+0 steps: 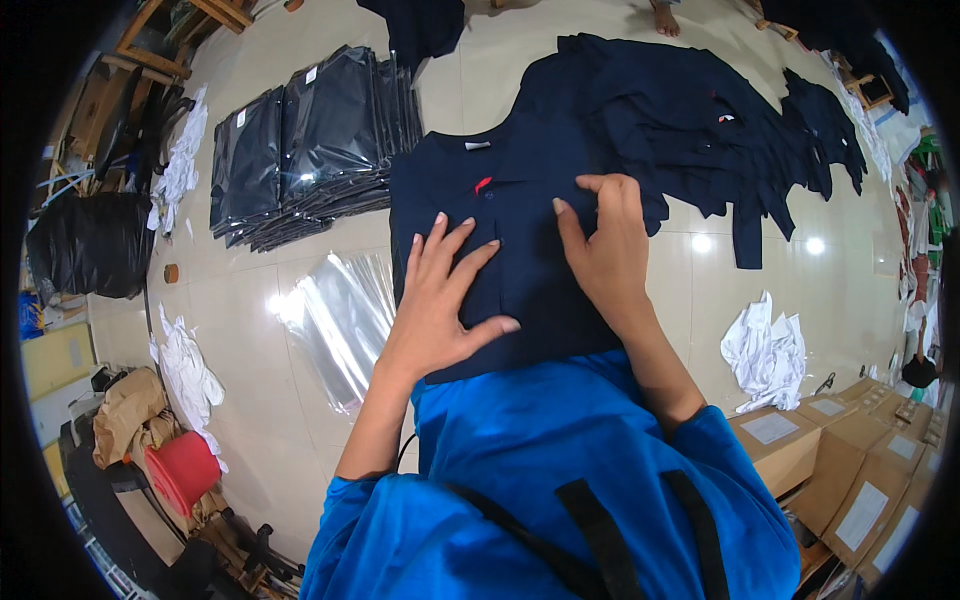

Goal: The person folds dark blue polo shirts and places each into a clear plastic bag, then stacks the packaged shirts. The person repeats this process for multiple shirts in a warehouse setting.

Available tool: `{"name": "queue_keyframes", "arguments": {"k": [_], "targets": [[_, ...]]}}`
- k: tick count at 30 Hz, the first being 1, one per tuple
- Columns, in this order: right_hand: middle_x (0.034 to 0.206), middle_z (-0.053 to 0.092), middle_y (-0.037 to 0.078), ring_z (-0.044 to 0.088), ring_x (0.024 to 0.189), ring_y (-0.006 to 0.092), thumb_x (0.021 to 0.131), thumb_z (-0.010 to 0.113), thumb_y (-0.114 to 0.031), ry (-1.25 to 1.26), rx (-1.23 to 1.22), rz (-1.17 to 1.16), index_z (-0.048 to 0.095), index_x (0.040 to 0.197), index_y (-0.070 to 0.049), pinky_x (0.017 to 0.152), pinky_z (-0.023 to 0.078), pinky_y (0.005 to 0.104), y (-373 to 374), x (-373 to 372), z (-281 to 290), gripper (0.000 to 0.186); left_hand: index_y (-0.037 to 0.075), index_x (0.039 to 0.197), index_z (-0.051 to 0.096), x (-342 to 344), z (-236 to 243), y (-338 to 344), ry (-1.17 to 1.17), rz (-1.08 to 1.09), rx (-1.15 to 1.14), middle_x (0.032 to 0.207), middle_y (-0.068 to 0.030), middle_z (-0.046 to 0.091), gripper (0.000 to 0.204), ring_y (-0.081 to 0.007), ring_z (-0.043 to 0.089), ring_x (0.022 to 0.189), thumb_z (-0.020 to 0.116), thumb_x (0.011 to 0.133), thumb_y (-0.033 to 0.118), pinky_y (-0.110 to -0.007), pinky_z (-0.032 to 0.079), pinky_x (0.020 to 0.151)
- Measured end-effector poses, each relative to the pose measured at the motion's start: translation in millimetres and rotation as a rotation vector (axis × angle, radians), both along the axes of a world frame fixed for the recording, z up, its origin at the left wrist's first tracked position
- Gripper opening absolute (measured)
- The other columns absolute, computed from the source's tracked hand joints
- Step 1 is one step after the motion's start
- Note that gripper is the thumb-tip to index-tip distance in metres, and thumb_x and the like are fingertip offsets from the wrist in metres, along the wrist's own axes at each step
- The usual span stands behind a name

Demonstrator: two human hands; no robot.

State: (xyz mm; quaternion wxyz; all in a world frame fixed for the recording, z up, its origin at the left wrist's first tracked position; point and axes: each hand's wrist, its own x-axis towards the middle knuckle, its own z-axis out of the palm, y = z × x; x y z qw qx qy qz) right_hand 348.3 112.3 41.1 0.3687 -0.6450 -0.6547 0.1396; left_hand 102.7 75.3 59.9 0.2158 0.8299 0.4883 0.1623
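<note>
A navy garment (520, 270), partly folded, lies across my lap on my blue clothing, with a pale neck label, a small red mark and a buttoned placket. My left hand (445, 290) rests on its left part with fingers spread and thumb stretched toward the placket. My right hand (610, 235) touches the upper right part, thumb and index finger apart, other fingers partly curled. To the left lie stacks of dark garments in shiny clear bags (330, 140) and a pile of empty clear bags (340, 320).
Loose navy garments (690, 120) spread beyond the lap; a bare foot (665, 20) shows at the top. White cloths (760, 350) lie right on the tiled floor (820, 290). Cardboard boxes (850, 480) line the lower right. A red bucket (180, 470) and black bag (85, 250) are left.
</note>
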Motion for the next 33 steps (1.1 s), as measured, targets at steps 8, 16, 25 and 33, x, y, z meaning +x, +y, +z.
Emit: {"name": "queue_keyframes", "arguments": {"k": [8, 16, 25, 33], "targets": [[0.132, 0.059, 0.021, 0.060, 0.121, 0.0401, 0.089, 0.083, -0.018, -0.060, -0.014, 0.043, 0.062, 0.128, 0.000, 0.098, 0.049, 0.0481, -2, 7, -11, 0.048, -0.002, 0.167, 0.028, 0, -27, -5, -0.108, 0.106, -0.112, 0.174, -0.0247, 0.025, 0.080, -0.0442, 0.014, 0.164, 0.066, 0.102, 0.027, -0.057, 0.013, 0.132], [0.138, 0.056, 0.025, 0.057, 0.125, 0.0437, 0.091, 0.082, -0.021, -0.052, -0.027, 0.055, 0.060, 0.131, 0.001, 0.103, 0.048, 0.0490, -5, 2, -20, 0.050, -0.002, 0.167, 0.027, 20, -17, -17, 0.188, 0.019, -0.084, 0.173, -0.0287, 0.025, 0.073, -0.0463, 0.014, 0.163, 0.052, 0.110, 0.036, -0.059, 0.009, 0.131], [0.110, 0.072, 0.028, 0.073, 0.105, 0.0371, 0.086, 0.088, -0.040, 0.041, -0.344, -0.122, 0.061, 0.127, 0.011, 0.088, 0.058, 0.0425, 48, 21, -21, 0.071, -0.007, 0.139, 0.059, -35, -98, 50, -0.324, 0.782, -0.085, 0.138, -0.0330, 0.057, 0.061, -0.0425, 0.056, 0.131, 0.071, 0.101, 0.040, -0.046, 0.042, 0.115], [0.108, 0.072, 0.016, 0.070, 0.102, 0.0237, 0.083, 0.090, -0.031, 0.306, -0.563, -0.022, 0.063, 0.123, 0.011, 0.091, 0.054, 0.0347, 78, 36, -35, 0.064, -0.006, 0.118, 0.067, -47, -73, 87, -0.641, 0.675, -0.530, 0.111, -0.0154, 0.070, 0.046, -0.0156, 0.066, 0.100, 0.078, 0.099, 0.035, -0.031, 0.053, 0.089]]}}
